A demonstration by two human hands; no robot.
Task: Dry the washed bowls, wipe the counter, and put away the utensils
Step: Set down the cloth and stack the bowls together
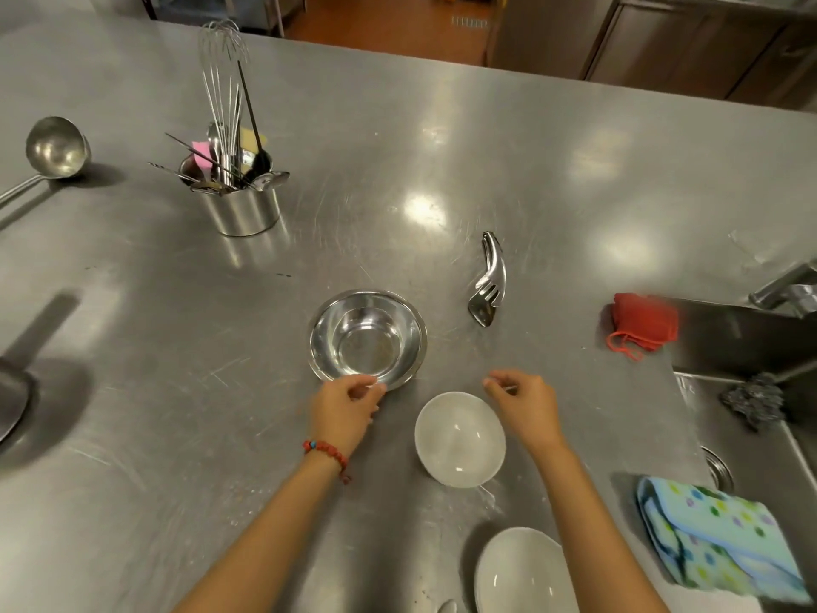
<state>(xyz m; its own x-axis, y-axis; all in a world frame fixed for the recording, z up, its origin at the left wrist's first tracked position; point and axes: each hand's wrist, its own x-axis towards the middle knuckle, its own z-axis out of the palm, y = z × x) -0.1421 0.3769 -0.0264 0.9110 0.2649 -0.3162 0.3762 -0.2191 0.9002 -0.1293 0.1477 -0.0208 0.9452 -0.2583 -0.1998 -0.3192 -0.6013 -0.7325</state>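
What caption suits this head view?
Left hand at steel bowl rim, right hand empty above white bowl.

Red cloth [643, 325], polka-dot pastel towel [716, 541]

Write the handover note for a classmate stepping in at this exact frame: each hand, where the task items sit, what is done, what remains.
Left hand: fingers at the near rim of the steel bowl, no firm grip visible.
Right hand: empty, hovering above the small white bowl.
A second white bowl sits at the near edge.
Cloths: spotted towel by the sink, red cloth further back; neither is in hand.
Tongs lie loose on the counter; a ladle lies far left; the utensil pot stands at the back.
Done: nothing visibly.
Left: drying, wiping, putting utensils away.
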